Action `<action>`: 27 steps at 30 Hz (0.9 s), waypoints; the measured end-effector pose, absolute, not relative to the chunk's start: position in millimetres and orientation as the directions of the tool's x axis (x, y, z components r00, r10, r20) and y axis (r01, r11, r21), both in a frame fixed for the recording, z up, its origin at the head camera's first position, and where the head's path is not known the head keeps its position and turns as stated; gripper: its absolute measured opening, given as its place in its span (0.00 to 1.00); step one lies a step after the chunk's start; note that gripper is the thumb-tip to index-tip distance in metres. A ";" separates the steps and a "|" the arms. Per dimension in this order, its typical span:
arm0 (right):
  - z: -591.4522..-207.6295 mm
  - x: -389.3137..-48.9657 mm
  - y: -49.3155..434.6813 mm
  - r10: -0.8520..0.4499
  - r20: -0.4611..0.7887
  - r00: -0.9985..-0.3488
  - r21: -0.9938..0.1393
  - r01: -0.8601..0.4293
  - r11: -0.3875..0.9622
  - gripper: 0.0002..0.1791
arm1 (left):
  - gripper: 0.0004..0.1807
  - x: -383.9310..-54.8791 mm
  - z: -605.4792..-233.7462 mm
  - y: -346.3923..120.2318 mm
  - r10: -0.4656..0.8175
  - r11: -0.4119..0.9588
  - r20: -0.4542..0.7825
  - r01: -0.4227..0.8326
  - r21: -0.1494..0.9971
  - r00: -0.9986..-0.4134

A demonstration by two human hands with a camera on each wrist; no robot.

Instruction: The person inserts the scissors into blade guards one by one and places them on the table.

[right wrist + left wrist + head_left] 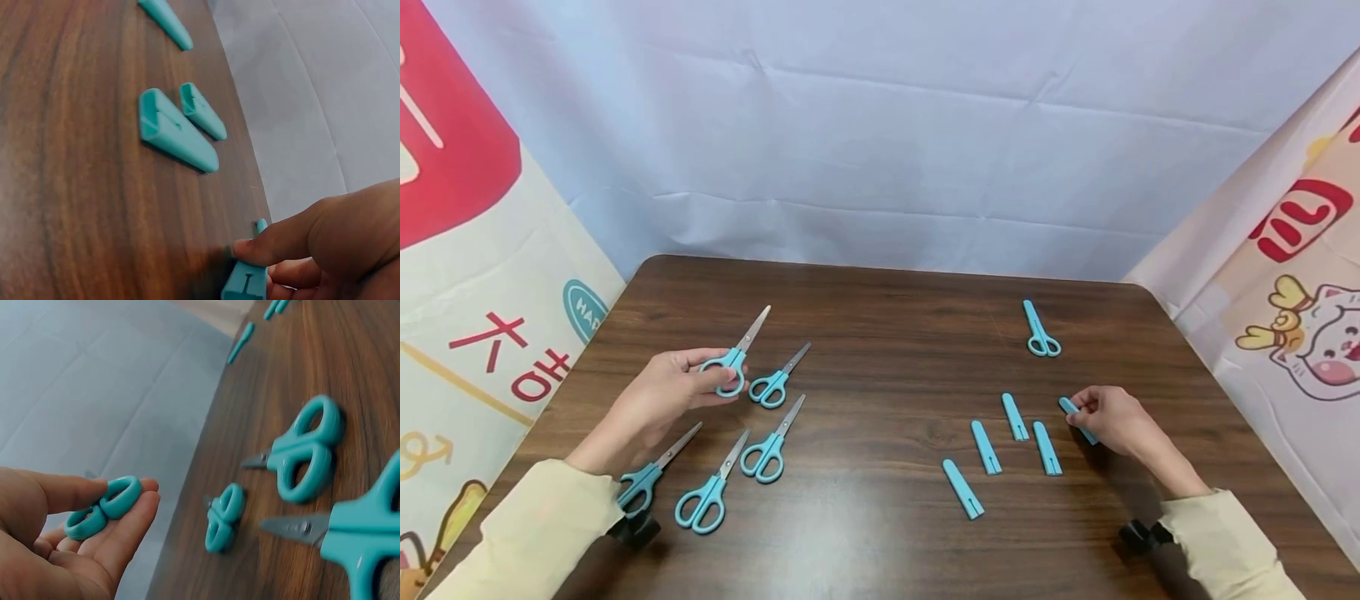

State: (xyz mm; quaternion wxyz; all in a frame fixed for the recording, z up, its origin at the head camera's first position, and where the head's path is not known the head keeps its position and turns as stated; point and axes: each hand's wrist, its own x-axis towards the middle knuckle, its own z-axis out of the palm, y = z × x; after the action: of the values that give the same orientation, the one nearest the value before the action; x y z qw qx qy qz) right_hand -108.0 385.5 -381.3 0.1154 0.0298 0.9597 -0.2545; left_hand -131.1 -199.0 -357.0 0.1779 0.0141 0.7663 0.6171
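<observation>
In the head view, my left hand holds a pair of scissors by its light-blue handles, raised above the table with the bare blades pointing up and right. The left wrist view shows the handle loops between thumb and fingers; the blades are hidden there. On the right side, my right hand pinches a light-blue blade cover at the tabletop. Its slotted open end faces the right wrist camera. Several loose covers, among them one blade cover, lie left of this hand.
Several uncovered scissors lie around and below my left hand on the brown wooden table. Toward the back right lies another pair of scissors with its blades inside a cover. A pale cloth hangs behind the table.
</observation>
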 end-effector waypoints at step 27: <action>-334.3 -110.2 361.0 0.059 -0.035 -0.998 -0.837 0.062 0.544 0.26 | 0.26 -98.4 -354.7 -151.6 0.427 0.028 -0.183 -0.189 0.982 -0.886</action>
State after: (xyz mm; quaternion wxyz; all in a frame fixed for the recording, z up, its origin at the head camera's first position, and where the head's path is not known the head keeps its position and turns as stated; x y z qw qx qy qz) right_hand -110.2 361.0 -334.3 0.0013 0.0346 0.8787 -0.4761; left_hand -98.4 -151.6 -354.7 0.2226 0.0873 0.6815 0.6916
